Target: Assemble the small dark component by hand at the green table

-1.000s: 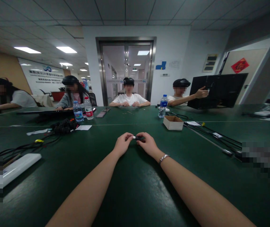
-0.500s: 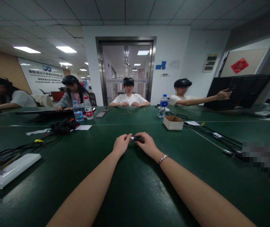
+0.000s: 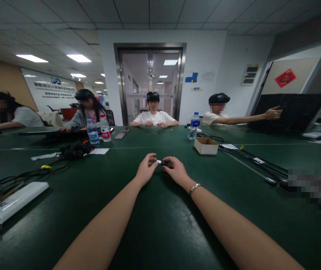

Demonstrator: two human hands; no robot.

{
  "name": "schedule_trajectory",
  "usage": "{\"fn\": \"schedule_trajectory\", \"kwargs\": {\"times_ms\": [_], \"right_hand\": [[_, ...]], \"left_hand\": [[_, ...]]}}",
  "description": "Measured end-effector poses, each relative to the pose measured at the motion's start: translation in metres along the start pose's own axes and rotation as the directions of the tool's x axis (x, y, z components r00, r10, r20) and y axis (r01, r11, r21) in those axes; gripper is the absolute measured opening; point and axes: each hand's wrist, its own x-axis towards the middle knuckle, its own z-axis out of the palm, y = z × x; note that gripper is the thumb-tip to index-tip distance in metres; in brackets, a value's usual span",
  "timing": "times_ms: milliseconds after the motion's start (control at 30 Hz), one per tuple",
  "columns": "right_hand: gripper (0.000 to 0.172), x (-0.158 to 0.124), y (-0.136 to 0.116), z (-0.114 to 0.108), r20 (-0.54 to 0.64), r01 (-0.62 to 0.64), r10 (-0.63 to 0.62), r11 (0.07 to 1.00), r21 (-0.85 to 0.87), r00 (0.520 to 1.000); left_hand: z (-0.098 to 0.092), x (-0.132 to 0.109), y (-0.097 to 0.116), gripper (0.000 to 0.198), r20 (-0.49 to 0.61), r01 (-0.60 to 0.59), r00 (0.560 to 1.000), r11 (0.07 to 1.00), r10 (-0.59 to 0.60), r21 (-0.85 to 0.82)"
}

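Observation:
Between my hands, above the dark green table [image 3: 160,213], is a small black cylindrical object [image 3: 163,163] with a silver end pointing left. My right hand [image 3: 177,171] pinches its black end between thumb and fingers; a metal bracelet circles that wrist. On the other side, my left hand [image 3: 147,169] has its thumb and fingers apart, with the thumb tip close to the silver end. Whether the thumb touches it cannot be made out.
An open cardboard box [image 3: 206,147] sits ahead on the right, near a water bottle [image 3: 194,126]. Cables [image 3: 258,165] run along the right. At left are a black cable bundle [image 3: 74,150], two bottles and a white bar [image 3: 22,200]. Several people sit across the table.
My left fingers have spread from the silver end, and the object has shifted slightly right with my right hand. At far right, a person's hand and the black monitor have moved right.

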Motion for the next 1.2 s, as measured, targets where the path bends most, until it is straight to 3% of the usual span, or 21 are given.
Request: {"fn": "schedule_trajectory", "kwargs": {"times_ms": [67, 300, 633, 733, 833, 967, 1067, 1200], "right_hand": [[0.024, 0.000, 0.000, 0.000, -0.006, -0.011, 0.011, 1.000, 0.019, 1.000], [0.024, 0.000, -0.003, -0.001, 0.000, 0.019, -0.019, 1.000, 0.001, 1.000], [0.023, -0.002, -0.005, -0.001, 0.002, 0.047, -0.047, 0.999, -0.024, 0.999], [0.024, -0.003, -0.009, 0.003, -0.002, -0.007, 0.007, 0.999, 0.044, 1.000], [0.026, -0.005, -0.016, 0.010, 0.028, -0.132, 0.129, 0.967, 0.219, 0.991], [0.048, -0.005, -0.021, 0.019, 0.023, -0.241, 0.255, 0.873, 0.424, 0.967], [0.056, -0.005, -0.019, 0.021, 0.027, -0.248, 0.264, 0.859, 0.447, 0.964], [0.056, -0.006, -0.018, 0.021, 0.116, -0.250, 0.222, 0.881, 0.402, 0.968]], "left_hand": [[0.000, -0.001, 0.002, 0.039, 0.026, -0.035, 0.999, 0.999, 0.036, -0.022], [-0.001, 0.000, 0.002, 0.018, 0.067, -0.022, 0.998, 1.000, 0.022, -0.008], [-0.001, 0.000, 0.001, 0.026, 0.044, 0.040, 0.998, 0.999, -0.040, -0.004], [-0.001, 0.001, 0.001, 0.030, 0.026, 0.056, 0.998, 0.998, -0.055, -0.028], [0.002, 0.002, 0.004, 0.031, -0.026, 0.035, 0.999, 0.996, -0.037, -0.081], [0.016, -0.001, 0.011, 0.034, -0.012, 0.019, 1.000, 0.967, -0.023, -0.254], [0.026, -0.002, 0.013, 0.031, 0.007, 0.056, 0.998, 0.949, -0.057, -0.311], [0.027, 0.000, 0.010, 0.026, -0.070, 0.115, 0.989, 0.973, -0.132, -0.202]]}}
